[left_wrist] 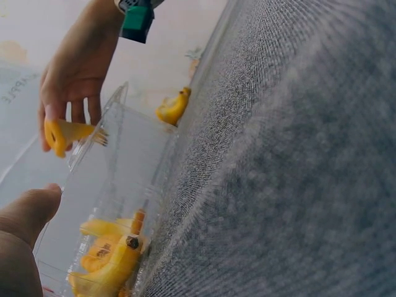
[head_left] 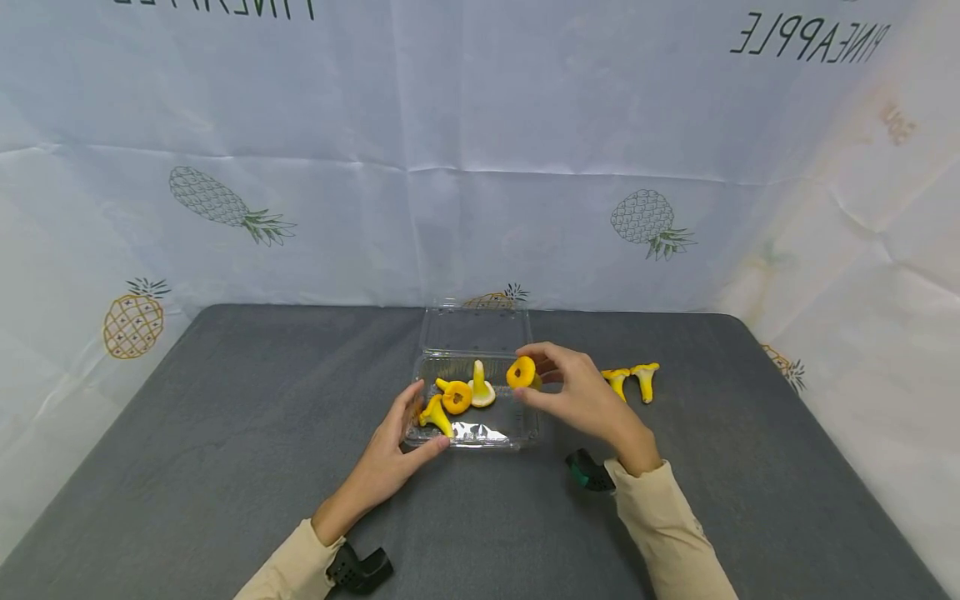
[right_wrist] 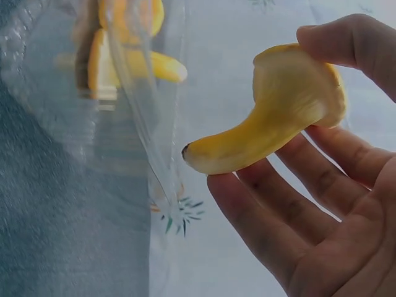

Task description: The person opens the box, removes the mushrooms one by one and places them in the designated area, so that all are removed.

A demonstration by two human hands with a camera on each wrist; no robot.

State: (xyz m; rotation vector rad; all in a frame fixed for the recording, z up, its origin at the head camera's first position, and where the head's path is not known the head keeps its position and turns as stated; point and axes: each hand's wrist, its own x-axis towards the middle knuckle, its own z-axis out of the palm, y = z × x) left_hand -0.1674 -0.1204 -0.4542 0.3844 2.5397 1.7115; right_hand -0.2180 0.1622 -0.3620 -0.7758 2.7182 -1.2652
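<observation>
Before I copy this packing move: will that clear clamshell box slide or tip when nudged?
Probably slides easily: the clear box looks thin and light, and the cloth under it is flat. The left hand rests against its corner, likely steadying it. The raised lid could flex or tip it backward.

Mushrooms (head_left: 457,394) in box (head_left: 525,433), two (head_left: 632,381) right

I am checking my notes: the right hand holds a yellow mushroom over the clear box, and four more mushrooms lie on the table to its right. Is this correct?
Not quite: two mushrooms lie on the table, not four, as the head view shows. The right hand does hold a yellow mushroom over the clear box.
</observation>
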